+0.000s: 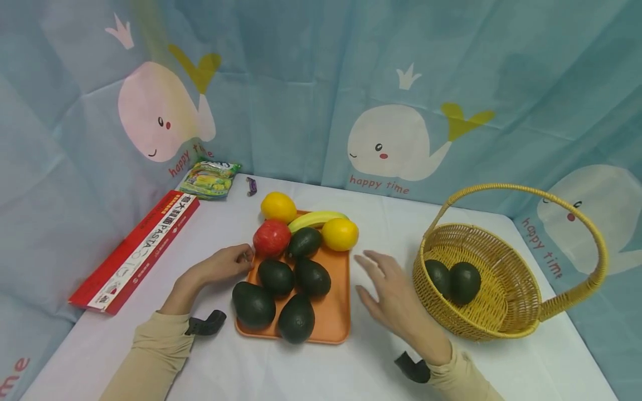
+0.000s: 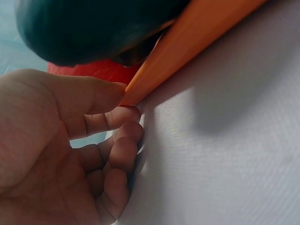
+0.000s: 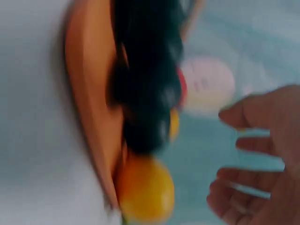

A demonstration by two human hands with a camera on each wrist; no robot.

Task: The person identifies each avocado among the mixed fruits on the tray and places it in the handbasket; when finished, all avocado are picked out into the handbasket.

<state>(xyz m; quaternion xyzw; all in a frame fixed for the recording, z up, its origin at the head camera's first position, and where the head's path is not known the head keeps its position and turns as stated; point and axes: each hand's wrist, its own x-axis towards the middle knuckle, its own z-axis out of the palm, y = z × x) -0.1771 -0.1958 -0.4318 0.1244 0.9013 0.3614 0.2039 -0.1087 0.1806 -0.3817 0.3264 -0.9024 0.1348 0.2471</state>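
Observation:
An orange tray [image 1: 331, 312] lies on the table, bearing several dark green avocados [image 1: 297, 318], a red fruit [image 1: 272, 238], a banana [image 1: 317, 219] and a yellow lemon [image 1: 340, 234]. Another lemon [image 1: 278, 207] sits at its far left corner. My left hand [image 1: 228, 263] is at the tray's left edge; in the left wrist view, thumb and forefinger pinch the orange rim [image 2: 154, 70]. To the right of the tray, my right hand [image 1: 391, 292] hovers with spread fingers and holds nothing. The right wrist view is blurred, with that hand [image 3: 262, 159] apart from the fruit.
A yellow wicker basket [image 1: 516, 267] with a tall handle stands at the right, two avocados [image 1: 465, 283] inside. At the left lie a red pasta box [image 1: 135, 250], a green snack bag [image 1: 210, 179] and a small purple wrapped sweet [image 1: 252, 186]. A whale-print curtain [image 1: 301, 111] backs the table.

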